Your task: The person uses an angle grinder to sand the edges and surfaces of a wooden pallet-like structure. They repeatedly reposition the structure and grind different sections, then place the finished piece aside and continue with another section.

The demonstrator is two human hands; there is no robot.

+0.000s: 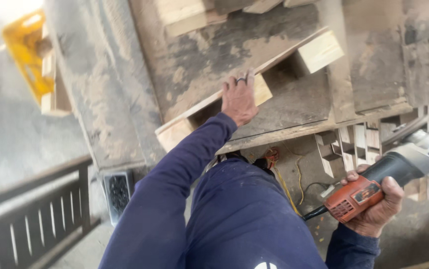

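resting flat on the wooden pallet [254, 69] atop the workbench [99, 99], the left hand [238, 99] has its fingers spread open. the right hand [376, 206] grips an orange-and-black power grinder [379, 182], cord [286, 187] trailing below; a dark slatted rack [35, 214] stands near.

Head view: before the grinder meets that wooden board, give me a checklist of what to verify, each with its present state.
1. Left hand steadies the wooden board: ok, it rests on its edge.
2. Right hand has a firm grip on the orange angle grinder: ok.
3. Grinder held away from the board: ok.
4. Grinder disc condition: cannot tell, blurred.
5. Power cord free of the legs: cannot tell.
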